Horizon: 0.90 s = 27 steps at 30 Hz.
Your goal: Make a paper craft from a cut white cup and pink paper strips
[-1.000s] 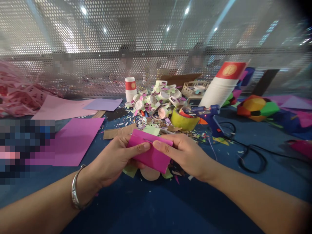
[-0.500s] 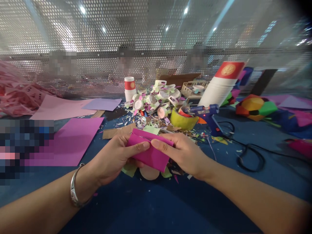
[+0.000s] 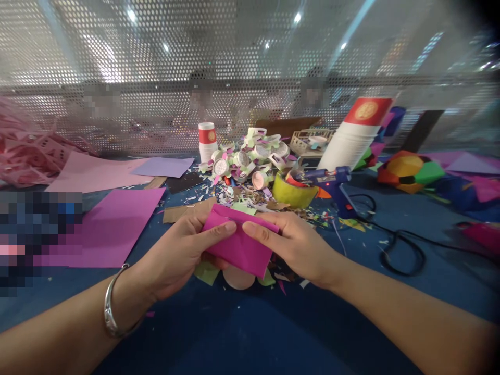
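Observation:
Between my two hands is a folded piece of magenta paper [image 3: 246,250], held above the blue table. My left hand [image 3: 183,245] grips its left side, thumb pressed on the front face and fingers behind. The right side is pinched by my right hand [image 3: 292,239], its thumb close to the left thumb along the upper fold. A flap of the paper stands up behind the thumbs. Most fingers are hidden behind the sheet. Paper scraps [image 3: 207,272] and a pale round piece [image 3: 239,277] lie underneath.
A blue glue gun [image 3: 338,190] rests at a yellow-green bowl-shaped holder [image 3: 295,191], its black cord [image 3: 402,260] trailing right. Behind are a heap of cut cup pieces [image 3: 250,156] and a tilted cup stack [image 3: 347,140]. A large magenta sheet [image 3: 117,229] lies left.
My left thumb has slid slightly left along the fold. Both hands still hold the magenta paper in nearly the same place.

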Tool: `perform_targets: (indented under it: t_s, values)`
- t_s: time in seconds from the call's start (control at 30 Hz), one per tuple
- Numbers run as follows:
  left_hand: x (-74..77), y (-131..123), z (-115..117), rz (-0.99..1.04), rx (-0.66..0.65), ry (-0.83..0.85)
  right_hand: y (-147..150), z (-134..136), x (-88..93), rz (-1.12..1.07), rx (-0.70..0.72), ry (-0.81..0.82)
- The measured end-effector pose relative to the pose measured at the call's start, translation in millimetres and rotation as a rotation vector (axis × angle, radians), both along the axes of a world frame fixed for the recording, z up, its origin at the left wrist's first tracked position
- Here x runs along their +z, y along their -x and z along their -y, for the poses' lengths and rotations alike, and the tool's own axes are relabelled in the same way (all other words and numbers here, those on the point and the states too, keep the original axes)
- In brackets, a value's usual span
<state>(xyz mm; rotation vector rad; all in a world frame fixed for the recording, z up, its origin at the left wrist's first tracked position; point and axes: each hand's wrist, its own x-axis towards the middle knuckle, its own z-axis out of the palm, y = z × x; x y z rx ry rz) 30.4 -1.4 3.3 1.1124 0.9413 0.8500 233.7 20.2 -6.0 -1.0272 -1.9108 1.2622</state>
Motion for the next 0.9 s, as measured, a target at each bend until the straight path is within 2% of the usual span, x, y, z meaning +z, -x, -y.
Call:
perform_targets:
  t_s: [0.13,0.4,0.57,0.77,0.9]
  values:
    - [-0.4,0,1,0.001,-0.002,-0.059,-1,0,0.2,-0.017,0.003,-0.021]
    - [-1.7,-1,0,-0.023,0.007,0.002,-2,2,-0.3,-0.010,0.000,-0.021]
    - [-2.0,-2,2,-0.094,-0.038,0.046,0,2,-1.2,-0.031,0.024,0.019]
    - [6.5,12,-7,-0.089,0.091,-0.034,-1,-2,-2.3,0.011,-0.055,-0.057]
    - [12.2,26,-19,-0.107,0.316,-0.099,-5,-3,-4.2,-0.027,-0.090,0.002]
